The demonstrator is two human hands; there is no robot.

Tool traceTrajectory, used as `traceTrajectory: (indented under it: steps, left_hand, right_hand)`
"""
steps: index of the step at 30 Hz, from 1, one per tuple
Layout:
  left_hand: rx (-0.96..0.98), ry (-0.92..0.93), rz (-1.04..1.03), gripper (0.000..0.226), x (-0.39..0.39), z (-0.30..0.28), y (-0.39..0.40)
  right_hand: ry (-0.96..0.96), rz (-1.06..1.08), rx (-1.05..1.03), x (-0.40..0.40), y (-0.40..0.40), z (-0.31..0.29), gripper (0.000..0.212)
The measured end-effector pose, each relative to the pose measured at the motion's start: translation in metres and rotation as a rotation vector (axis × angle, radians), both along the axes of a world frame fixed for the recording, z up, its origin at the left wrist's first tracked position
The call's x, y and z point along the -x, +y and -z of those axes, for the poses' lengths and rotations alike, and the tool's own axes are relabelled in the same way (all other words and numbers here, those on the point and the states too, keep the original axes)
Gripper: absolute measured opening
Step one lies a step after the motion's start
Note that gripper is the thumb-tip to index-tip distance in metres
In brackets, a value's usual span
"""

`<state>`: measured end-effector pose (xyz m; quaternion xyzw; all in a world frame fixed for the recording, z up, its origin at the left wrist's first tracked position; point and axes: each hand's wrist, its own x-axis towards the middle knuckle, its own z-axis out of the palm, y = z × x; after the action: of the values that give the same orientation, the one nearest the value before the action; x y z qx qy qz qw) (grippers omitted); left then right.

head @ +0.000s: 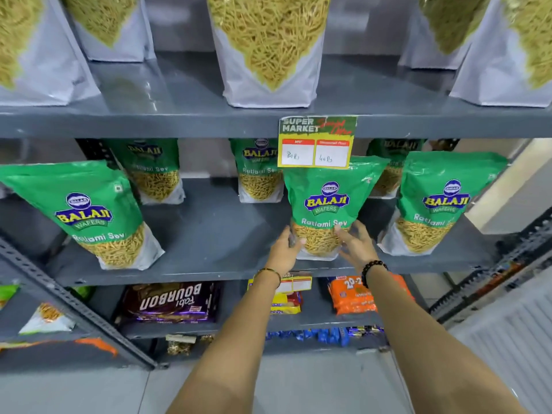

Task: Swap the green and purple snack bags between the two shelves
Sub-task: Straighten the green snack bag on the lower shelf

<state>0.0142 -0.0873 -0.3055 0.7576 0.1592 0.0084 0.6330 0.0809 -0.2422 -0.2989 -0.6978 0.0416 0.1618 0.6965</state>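
The green Ratlami Sev bag [325, 210] stands upright near the middle shelf [227, 234] front edge, long axis vertical. The left hand [285, 249] and right hand [355, 245] bracket its base, open fingers touching, equally near.

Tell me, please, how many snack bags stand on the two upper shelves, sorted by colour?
Green Ratlami Sev bags, middle shelf: 6
White-bottomed sev bags, top shelf (tops cut off, colour unclear): 5
Total: 11
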Motion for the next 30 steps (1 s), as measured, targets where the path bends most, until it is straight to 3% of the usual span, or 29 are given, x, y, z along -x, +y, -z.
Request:
traceTrajectory:
  steps: [5,12,17,20,24,30]
  left_hand:
    - [-0.021,-0.022,-0.181,0.044,0.011,0.012,0.041]
    - [0.005,-0.11,-0.441,0.043,0.033,0.023,0.097]
    - [0.018,-0.05,-0.345,0.049,0.038,0.034,0.115]
    - [-0.034,0.013,-0.258,0.064,0.036,0.041,0.117]
    - [-0.085,0.018,-0.305,0.051,0.036,0.044,0.116]
    - [-0.1,0.017,-0.344,0.055,0.044,0.044,0.114]
  right_hand:
    - [0.004,-0.098,-0.01,0.003,0.045,0.001,0.066]
    - [0.0,-0.26,0.094,0.015,0.098,0.013,0.042]
    - [-0.035,-0.365,0.215,0.01,0.1,0.03,0.069]
    - [-0.042,-0.454,0.272,0.009,0.105,0.037,0.062]
    - [-0.065,-0.411,0.311,0.007,0.108,0.042,0.057]
    - [-0.055,-0.374,0.289,0.013,0.104,0.044,0.053]
